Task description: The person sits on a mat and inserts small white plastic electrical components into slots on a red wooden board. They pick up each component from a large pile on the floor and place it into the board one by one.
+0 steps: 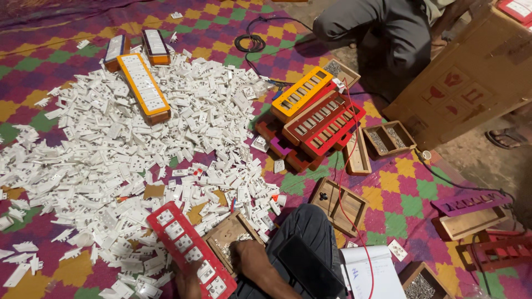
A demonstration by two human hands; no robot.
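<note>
White sockets [138, 144] across chequered floor mat [410, 194]

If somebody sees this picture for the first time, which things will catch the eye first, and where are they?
First comes the big heap of small white plastic socket parts spread over the colourful checked mat on the left. Next, the stack of yellow and red switch boards at the centre. At the bottom edge, the left hand holds a red board fitted with white sockets, while the right hand rests beside it.

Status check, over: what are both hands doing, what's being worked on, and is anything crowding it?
Left hand under red socket strip. Right hand at wooden tray. White sockets pile crowds the strip.
</note>
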